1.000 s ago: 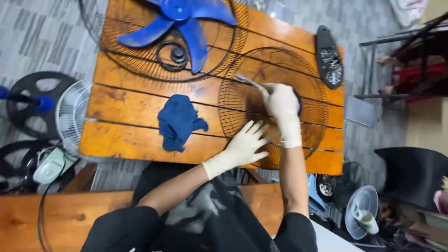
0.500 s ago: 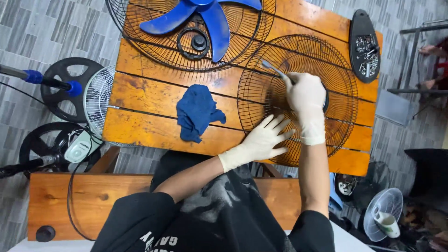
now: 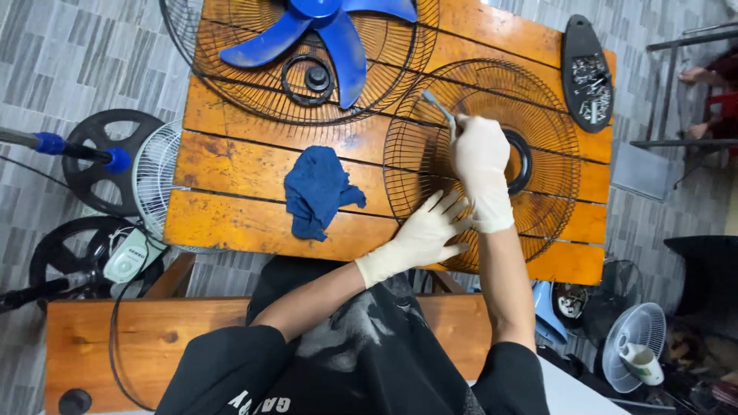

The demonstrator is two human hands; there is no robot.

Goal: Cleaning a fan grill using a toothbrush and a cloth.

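Wire fan guard (image 3: 538,146) on the desk (image 3: 231,173): light, springy, likely best held at its rim. Left hand (image 3: 430,230) spread flat on its near edge; right hand (image 3: 478,157) pinches a small brush (image 3: 438,109).

Bare tabletop (image 3: 231,173) lies open at centre left. A blue rag (image 3: 317,192) and the fan grille (image 3: 292,54) above hem it in.
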